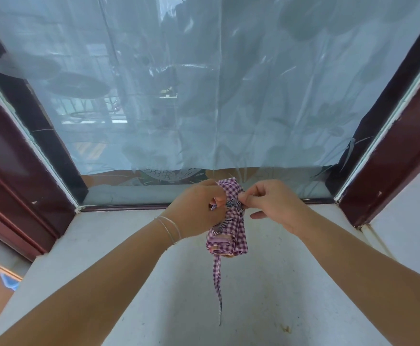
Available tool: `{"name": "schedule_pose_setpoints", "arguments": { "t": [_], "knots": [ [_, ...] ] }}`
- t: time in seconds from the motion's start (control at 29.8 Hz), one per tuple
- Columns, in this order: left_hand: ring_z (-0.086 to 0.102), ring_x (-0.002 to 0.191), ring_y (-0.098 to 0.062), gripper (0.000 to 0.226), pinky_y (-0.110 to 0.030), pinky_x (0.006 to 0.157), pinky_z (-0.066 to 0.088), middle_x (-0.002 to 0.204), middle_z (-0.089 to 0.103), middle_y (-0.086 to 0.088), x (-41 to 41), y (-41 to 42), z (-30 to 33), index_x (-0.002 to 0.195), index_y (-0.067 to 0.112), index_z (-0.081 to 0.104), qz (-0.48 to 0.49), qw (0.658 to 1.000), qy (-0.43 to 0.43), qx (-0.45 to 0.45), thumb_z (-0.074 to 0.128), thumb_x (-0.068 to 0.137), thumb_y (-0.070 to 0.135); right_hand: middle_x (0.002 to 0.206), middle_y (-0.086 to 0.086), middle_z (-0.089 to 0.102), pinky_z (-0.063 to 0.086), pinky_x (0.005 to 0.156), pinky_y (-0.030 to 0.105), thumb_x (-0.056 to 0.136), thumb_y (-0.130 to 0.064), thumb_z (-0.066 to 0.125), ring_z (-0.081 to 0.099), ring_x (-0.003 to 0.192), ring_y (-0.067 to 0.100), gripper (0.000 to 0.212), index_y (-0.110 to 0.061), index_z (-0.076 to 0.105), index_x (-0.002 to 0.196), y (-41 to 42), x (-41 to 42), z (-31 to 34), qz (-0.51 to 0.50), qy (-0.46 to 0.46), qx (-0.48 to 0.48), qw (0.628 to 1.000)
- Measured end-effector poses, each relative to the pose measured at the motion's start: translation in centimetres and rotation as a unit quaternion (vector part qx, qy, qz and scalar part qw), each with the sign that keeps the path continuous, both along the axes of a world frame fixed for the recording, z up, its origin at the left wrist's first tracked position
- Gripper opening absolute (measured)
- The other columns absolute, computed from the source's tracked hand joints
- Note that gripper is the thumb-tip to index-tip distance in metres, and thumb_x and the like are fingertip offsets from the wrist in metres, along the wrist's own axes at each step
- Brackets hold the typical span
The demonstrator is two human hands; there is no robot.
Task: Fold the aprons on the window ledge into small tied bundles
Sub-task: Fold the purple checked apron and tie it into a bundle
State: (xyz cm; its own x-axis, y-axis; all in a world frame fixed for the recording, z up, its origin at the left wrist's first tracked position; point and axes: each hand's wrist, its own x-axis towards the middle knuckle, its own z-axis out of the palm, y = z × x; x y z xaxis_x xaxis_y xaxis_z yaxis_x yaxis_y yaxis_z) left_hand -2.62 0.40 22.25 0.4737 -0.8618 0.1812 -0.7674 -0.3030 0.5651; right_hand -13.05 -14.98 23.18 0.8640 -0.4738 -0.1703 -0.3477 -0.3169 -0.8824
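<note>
Both my forearms reach out over the pale window ledge (119, 270); my left hand (199, 211) and right hand (273, 203) pinch the tie at the waist of a purple checked apron bundle (231, 233), fingers clamped on the knot between them; one loose strap (217, 278) hangs below my fingers toward the ledge.

A purple-and-white checked apron (231, 221), folded into a narrow upright bundle, is held above the pale window ledge (154, 283) with a strap knotted round its middle and one loose strap (217, 278) hanging straight down.
</note>
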Motion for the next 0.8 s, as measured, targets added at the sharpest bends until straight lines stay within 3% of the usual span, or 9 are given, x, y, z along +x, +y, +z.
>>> {"name": "schedule_pose_setpoints", "arguments": {
  "t": [0.23, 0.34, 0.4, 0.47, 0.54, 0.6, 0.64, 0.74, 0.8],
  "knots": [
    [0.057, 0.093, -0.013, 0.007, -0.030, 0.090, 0.050, 0.109, 0.050, 0.006, 0.1, -1.1, -0.5, 0.085, 0.023, 0.058, -0.015, 1.000, 0.014, 0.022, 0.057, 0.091, 0.020, 0.076, 0.003, 0.066, 0.058, 0.071, 0.044, 0.088, -0.031, 0.067, 0.066, 0.073, 0.023, 0.016, -0.023, 0.061, 0.076, -0.3, -0.8, -1.4, -0.043, -0.027, -0.153, 0.987],
    [0.059, 0.104, -0.016, 0.005, -0.032, 0.094, 0.051, 0.127, 0.048, 0.000, -0.5, -2.2, -1.4, 0.097, 0.035, 0.051, 0.043, 0.988, 0.148, -0.034, 0.055, 0.094, 0.033, 0.075, -0.001, 0.065, 0.057, 0.068, 0.047, 0.089, -0.034, 0.064, 0.066, 0.071, 0.021, 0.018, -0.028, 0.055, 0.075, -1.0, -1.9, -2.2, -0.114, -0.080, -0.181, 0.974],
    [0.061, 0.110, -0.021, 0.047, -0.041, 0.094, 0.052, 0.135, 0.049, -0.004, -1.2, -3.2, -1.8, 0.119, 0.032, 0.046, 0.058, 0.934, 0.351, -0.038, 0.052, 0.082, 0.060, 0.078, -0.004, 0.066, 0.058, 0.069, 0.046, 0.090, -0.033, 0.063, 0.067, 0.074, 0.018, 0.017, -0.029, 0.055, 0.076, -2.0, -3.1, -2.4, -0.173, -0.116, -0.155, 0.966],
    [0.063, 0.111, -0.025, 0.075, -0.045, 0.092, 0.053, 0.132, 0.057, -0.005, -2.3, -3.9, -2.5, 0.134, 0.026, 0.043, -0.008, 0.814, 0.581, 0.005, 0.046, 0.075, 0.073, 0.081, -0.005, 0.066, 0.058, 0.071, 0.044, 0.091, -0.033, 0.062, 0.066, 0.077, 0.016, 0.016, -0.027, 0.055, 0.078, -2.6, -4.1, -2.8, -0.235, -0.134, -0.145, 0.952],
    [0.063, 0.111, -0.029, 0.064, -0.045, 0.088, 0.055, 0.126, 0.063, -0.010, -4.4, -5.7, -2.3, 0.134, 0.021, 0.048, -0.076, 0.729, 0.680, 0.007, 0.052, 0.085, 0.062, 0.081, -0.006, 0.064, 0.057, 0.070, 0.042, 0.091, -0.032, 0.061, 0.065, 0.076, 0.015, 0.015, -0.024, 0.056, 0.080, -3.4, -5.8, -3.2, -0.291, -0.144, -0.153, 0.933],
    [0.064, 0.106, -0.035, 0.068, -0.046, 0.083, 0.056, 0.125, 0.061, -0.017, -5.7, -7.8, -2.2, 0.139, 0.014, 0.041, -0.046, 0.697, 0.715, -0.038, 0.071, 0.080, 0.029, 0.078, -0.007, 0.061, 0.055, 0.066, 0.037, 0.091, -0.027, 0.062, 0.062, 0.073, 0.014, 0.014, -0.022, 0.056, 0.079, -3.6, -7.0, -3.8, -0.313, -0.159, -0.169, 0.921],
    [0.066, 0.103, -0.035, 0.074, -0.047, 0.084, 0.056, 0.127, 0.059, -0.017, -6.1, -9.0, -2.3, 0.141, 0.017, 0.037, -0.018, 0.724, 0.689, -0.045, 0.074, 0.076, 0.016, 0.077, -0.007, 0.060, 0.052, 0.063, 0.032, 0.092, -0.026, 0.061, 0.061, 0.071, 0.013, 0.015, -0.023, 0.055, 0.078, -3.8, -7.6, -4.1, -0.318, -0.154, -0.177, 0.919],
    [0.065, 0.096, -0.020, 0.078, -0.035, 0.078, 0.059, 0.131, 0.051, -0.001, -7.9, -12.4, -1.6, 0.141, 0.030, 0.031, -0.030, 0.919, 0.392, 0.015, 0.072, 0.077, 0.012, 0.082, -0.009, 0.058, 0.041, 0.058, 0.016, 0.090, -0.024, 0.063, 0.056, 0.070, 0.007, 0.019, -0.029, 0.050, 0.078, -5.1, -10.7, -4.4, -0.322, -0.089, -0.248, 0.909],
    [0.060, 0.091, -0.009, 0.068, -0.019, 0.069, 0.055, 0.123, 0.050, 0.006, -9.0, -13.6, -0.7, 0.137, 0.032, 0.031, -0.064, 0.977, 0.202, 0.028, 0.068, 0.081, 0.017, 0.098, -0.008, 0.057, 0.046, 0.063, 0.014, 0.089, -0.025, 0.064, 0.057, 0.079, 0.005, 0.008, -0.028, 0.057, 0.090, -6.0, -12.6, -3.9, -0.327, -0.117, -0.338, 0.875]
  ]
}}
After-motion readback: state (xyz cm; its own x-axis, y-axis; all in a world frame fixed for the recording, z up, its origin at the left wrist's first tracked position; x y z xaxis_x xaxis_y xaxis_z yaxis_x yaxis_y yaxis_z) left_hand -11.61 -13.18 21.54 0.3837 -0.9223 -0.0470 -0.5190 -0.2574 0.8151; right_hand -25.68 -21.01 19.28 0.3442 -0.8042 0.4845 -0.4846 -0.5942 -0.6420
